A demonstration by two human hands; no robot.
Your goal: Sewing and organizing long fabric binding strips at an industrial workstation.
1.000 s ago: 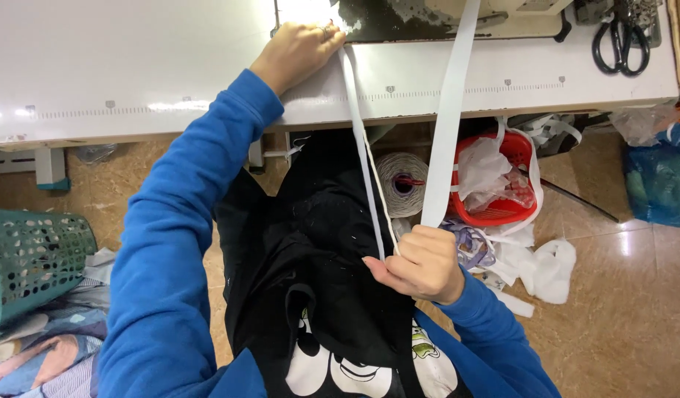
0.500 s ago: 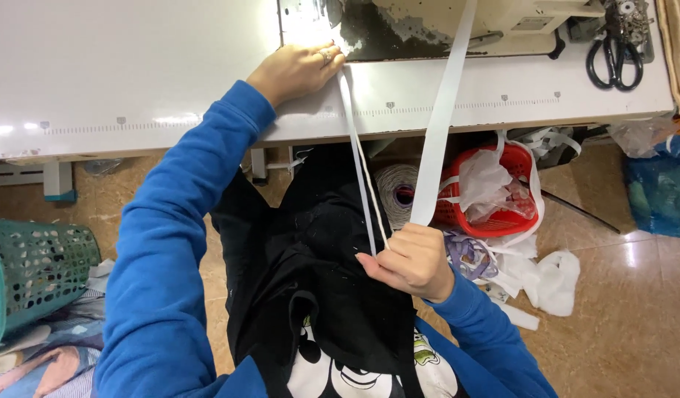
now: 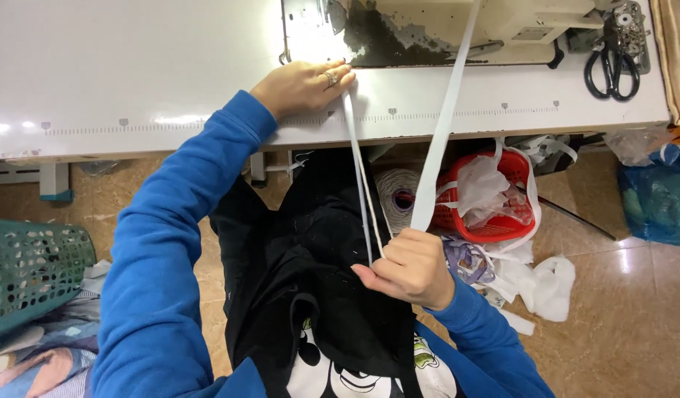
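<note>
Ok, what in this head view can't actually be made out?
- Where the white strap leads: cut off by the top edge.
- Right hand fingertips: curled under, so the grip on the strap is hidden.
- Sewing machine: mostly cropped.
- Red basket contents: crumpled, unclear.

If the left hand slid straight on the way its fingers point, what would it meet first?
Probably the narrow white strap already at the left hand's fingertips, then bare white tabletop; the black scissors lie farther off.

Black scissors [image 3: 611, 70] at the table's [image 3: 133, 66] far right corner, beside the sewing machine [image 3: 458, 29]. Red basket [image 3: 495, 214] of scraps and a thread cone [image 3: 399, 195] under its front edge. Green basket [image 3: 30, 273] on the floor, left; blue bag [image 3: 661, 203], right.
</note>
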